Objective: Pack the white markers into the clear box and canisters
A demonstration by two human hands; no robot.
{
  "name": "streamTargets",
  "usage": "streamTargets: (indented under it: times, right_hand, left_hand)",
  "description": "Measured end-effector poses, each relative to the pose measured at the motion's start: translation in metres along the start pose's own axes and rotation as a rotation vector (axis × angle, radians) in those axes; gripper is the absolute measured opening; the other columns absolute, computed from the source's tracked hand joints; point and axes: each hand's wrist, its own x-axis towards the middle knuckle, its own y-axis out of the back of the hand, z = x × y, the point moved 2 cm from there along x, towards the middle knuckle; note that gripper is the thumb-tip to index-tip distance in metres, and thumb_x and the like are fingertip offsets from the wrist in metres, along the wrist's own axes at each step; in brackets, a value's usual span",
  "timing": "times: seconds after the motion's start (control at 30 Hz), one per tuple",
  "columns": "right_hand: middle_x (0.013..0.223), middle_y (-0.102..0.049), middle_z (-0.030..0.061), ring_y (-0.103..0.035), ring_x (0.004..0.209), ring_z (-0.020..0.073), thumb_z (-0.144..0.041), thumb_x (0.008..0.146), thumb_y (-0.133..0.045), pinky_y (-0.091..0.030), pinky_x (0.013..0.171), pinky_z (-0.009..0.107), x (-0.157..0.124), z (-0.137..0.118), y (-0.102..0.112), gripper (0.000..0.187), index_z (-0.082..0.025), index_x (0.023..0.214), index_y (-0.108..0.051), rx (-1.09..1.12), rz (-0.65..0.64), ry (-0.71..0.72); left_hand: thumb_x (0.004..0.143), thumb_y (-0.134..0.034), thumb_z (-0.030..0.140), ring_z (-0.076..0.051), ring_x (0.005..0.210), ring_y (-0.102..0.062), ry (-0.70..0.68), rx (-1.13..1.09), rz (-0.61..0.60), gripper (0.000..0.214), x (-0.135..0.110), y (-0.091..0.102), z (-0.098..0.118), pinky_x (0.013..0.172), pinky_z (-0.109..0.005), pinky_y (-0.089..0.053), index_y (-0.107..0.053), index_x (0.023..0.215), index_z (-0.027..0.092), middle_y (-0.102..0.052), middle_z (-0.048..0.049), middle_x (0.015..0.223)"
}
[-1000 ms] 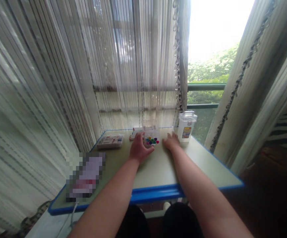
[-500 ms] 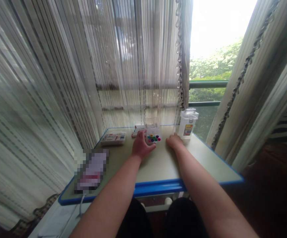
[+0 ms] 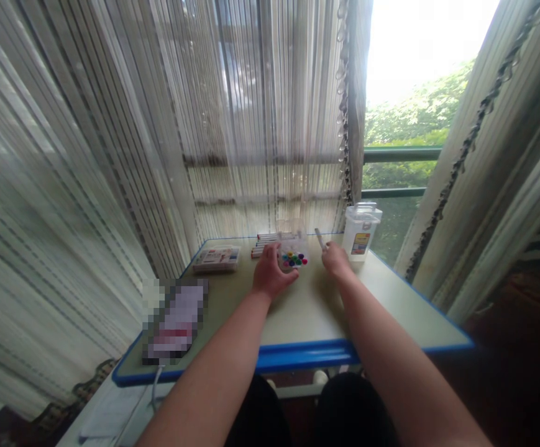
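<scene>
A clear plastic case (image 3: 294,251) stands with its lid up, showing several round, bright-coloured marker ends in its lower part. My left hand (image 3: 272,272) curves round the case's left side, fingers behind and thumb along its front. To the right, my right hand (image 3: 335,257) pinches a pale marker (image 3: 319,238) that tilts up and away to the left. Several markers (image 3: 261,245) with red and dark ends lie behind my left hand, which partly hides them. A tall translucent container (image 3: 360,233) with a handled lid and a yellow label stands just beyond my right hand.
A flat marker box (image 3: 216,259) lies at the table's back left. A pixelated phone-like device (image 3: 176,320) with a white cable (image 3: 156,385) rests at the left edge. The pale tabletop (image 3: 307,316) has a blue rim. Curtains (image 3: 260,124) hang behind it.
My right hand has come up off the tabletop with the marker in its fingers. My left hand stays at the case. The view has shifted slightly.
</scene>
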Motion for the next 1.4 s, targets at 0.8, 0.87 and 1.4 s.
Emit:
streamTargets:
  times: [0.8, 0.87, 1.4]
  right_hand:
    - [0.073, -0.05, -0.0011, -0.043, 0.057, 0.0092, -0.035, 0.077, -0.058, -0.042, 0.057, 0.024, -0.058, -0.056, 0.026, 0.019, -0.018, 0.082, -0.063, 0.822, 0.468, 0.588]
    - [0.067, -0.047, -0.0032, -0.043, 0.054, 0.0086, -0.038, 0.08, -0.056, -0.04, 0.053, 0.023, -0.055, -0.056, 0.025, 0.022, -0.018, 0.086, -0.063, 0.886, 0.428, 0.567]
    - [0.086, -0.069, 0.0052, -0.063, 0.068, 0.014, -0.041, 0.088, -0.045, -0.049, 0.062, 0.027, -0.058, -0.056, 0.023, 0.024, -0.019, 0.095, -0.052, 0.772, 0.478, 0.576]
  left_hand:
    - [0.057, -0.07, 0.03, -0.021, 0.086, -0.057, -0.019, 0.006, 0.035, 0.067, 0.002, -0.002, -0.001, 0.071, -0.034, -0.052, -0.041, 0.116, 0.02, -0.053, -0.0082, 0.109]
    - [0.056, -0.071, 0.03, -0.021, 0.085, -0.057, -0.016, 0.007, 0.03, 0.068, 0.002, -0.002, -0.001, 0.071, -0.034, -0.052, -0.041, 0.116, 0.019, -0.053, -0.0088, 0.109]
    - [0.056, -0.07, 0.03, -0.023, 0.092, -0.057, -0.042, 0.005, 0.037, 0.067, 0.002, -0.005, -0.001, 0.071, -0.035, -0.052, -0.041, 0.116, 0.019, -0.052, -0.0101, 0.109]
